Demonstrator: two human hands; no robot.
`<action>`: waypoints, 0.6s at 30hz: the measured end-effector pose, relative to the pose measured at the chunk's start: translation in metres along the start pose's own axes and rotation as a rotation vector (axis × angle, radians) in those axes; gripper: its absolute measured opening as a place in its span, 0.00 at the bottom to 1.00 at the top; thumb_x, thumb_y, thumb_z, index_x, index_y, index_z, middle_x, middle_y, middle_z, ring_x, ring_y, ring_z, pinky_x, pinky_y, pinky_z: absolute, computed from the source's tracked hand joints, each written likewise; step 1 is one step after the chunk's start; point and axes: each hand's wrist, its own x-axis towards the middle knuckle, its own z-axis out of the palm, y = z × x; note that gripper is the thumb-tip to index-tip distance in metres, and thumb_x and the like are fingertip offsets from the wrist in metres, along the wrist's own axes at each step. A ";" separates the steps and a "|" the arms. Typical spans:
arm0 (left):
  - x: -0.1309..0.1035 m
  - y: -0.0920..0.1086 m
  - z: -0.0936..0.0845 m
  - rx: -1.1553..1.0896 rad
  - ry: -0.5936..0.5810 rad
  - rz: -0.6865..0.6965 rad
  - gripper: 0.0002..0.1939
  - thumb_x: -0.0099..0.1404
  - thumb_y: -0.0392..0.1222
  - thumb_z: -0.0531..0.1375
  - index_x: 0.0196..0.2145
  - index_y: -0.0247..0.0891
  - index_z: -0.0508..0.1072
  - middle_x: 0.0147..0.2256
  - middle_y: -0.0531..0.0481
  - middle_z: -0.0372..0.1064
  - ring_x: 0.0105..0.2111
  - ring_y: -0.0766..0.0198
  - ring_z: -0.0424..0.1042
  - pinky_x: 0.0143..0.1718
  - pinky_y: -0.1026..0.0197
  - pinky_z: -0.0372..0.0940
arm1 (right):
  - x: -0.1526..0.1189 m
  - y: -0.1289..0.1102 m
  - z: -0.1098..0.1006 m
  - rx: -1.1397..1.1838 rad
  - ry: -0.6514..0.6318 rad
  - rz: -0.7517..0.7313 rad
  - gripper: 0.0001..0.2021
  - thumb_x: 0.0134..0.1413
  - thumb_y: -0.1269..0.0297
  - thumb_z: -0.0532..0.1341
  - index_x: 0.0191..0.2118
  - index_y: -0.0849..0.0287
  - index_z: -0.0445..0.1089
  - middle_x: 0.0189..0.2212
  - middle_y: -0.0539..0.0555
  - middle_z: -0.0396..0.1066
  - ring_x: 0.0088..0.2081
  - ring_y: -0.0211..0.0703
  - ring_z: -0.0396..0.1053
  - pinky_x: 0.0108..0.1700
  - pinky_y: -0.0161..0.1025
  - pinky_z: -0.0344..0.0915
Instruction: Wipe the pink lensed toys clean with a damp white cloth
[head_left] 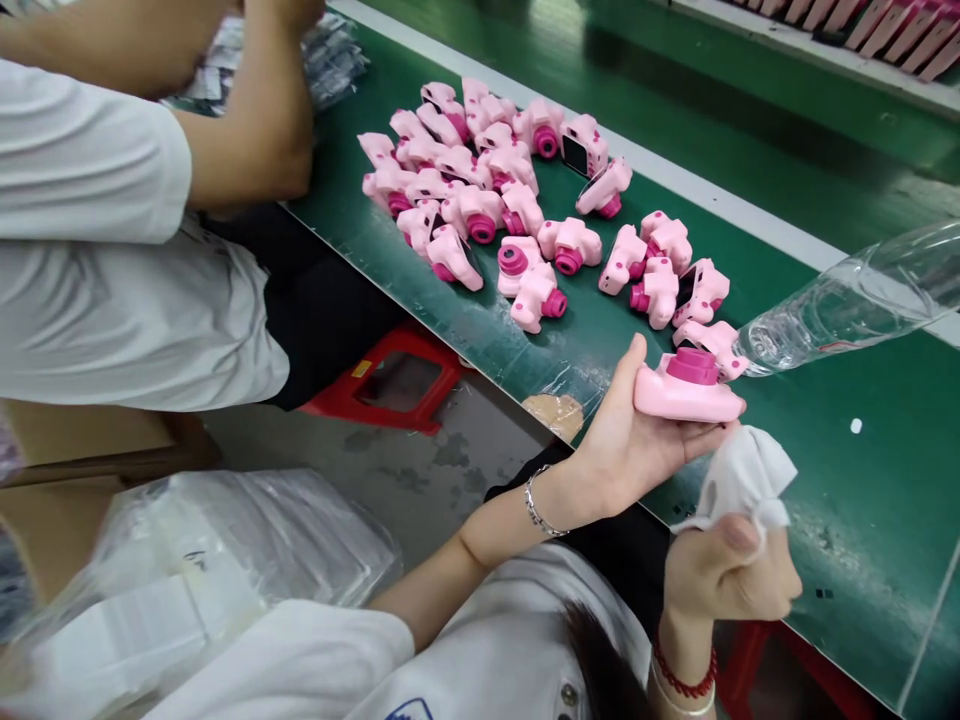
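Note:
My left hand (pixel 626 440) holds a pink toy camera (pixel 686 390) flat in its palm, lens ring facing up, just over the near edge of the green bench (pixel 862 480). My right hand (pixel 731 575) is closed on a crumpled white cloth (pixel 746 480), directly below and touching distance from the camera. A silver bracelet sits on my left wrist and a red bead band on my right. Several more pink toy cameras (pixel 495 190) lie scattered in a heap across the bench beyond my hands.
A clear plastic water bottle (pixel 847 300) lies on its side by the held camera. A co-worker in a white shirt (pixel 105 240) sits at left, arm raised over clear bags (pixel 330 60). Red stool (pixel 397 380) below; plastic-wrapped stack (pixel 225 560) at lower left.

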 end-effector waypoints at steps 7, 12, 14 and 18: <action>-0.001 -0.011 -0.001 0.065 -0.066 0.115 0.15 0.71 0.50 0.55 0.40 0.38 0.77 0.40 0.47 0.79 0.47 0.54 0.78 0.55 0.56 0.69 | 0.031 0.006 0.017 -0.242 -0.089 -0.313 0.08 0.69 0.66 0.59 0.37 0.56 0.74 0.34 0.55 0.81 0.25 0.37 0.72 0.28 0.35 0.64; -0.006 -0.007 0.006 0.033 -0.013 0.166 0.16 0.72 0.48 0.52 0.36 0.37 0.75 0.37 0.46 0.77 0.46 0.57 0.77 0.55 0.57 0.69 | 0.033 0.031 0.011 -0.339 0.084 -0.026 0.12 0.70 0.64 0.59 0.42 0.57 0.82 0.32 0.56 0.80 0.33 0.47 0.79 0.34 0.38 0.68; -0.007 -0.006 0.008 0.016 -0.013 0.129 0.19 0.74 0.48 0.49 0.37 0.35 0.76 0.37 0.44 0.77 0.44 0.56 0.77 0.56 0.56 0.69 | 0.032 0.032 0.009 -0.260 0.134 0.058 0.13 0.70 0.62 0.59 0.42 0.56 0.82 0.30 0.55 0.79 0.35 0.50 0.79 0.35 0.41 0.69; -0.010 -0.004 0.012 0.014 -0.011 0.071 0.23 0.75 0.49 0.47 0.39 0.32 0.76 0.36 0.42 0.77 0.41 0.56 0.76 0.58 0.53 0.67 | 0.027 0.022 0.006 -0.154 0.223 0.186 0.16 0.70 0.58 0.58 0.37 0.55 0.82 0.25 0.53 0.73 0.31 0.48 0.75 0.34 0.43 0.68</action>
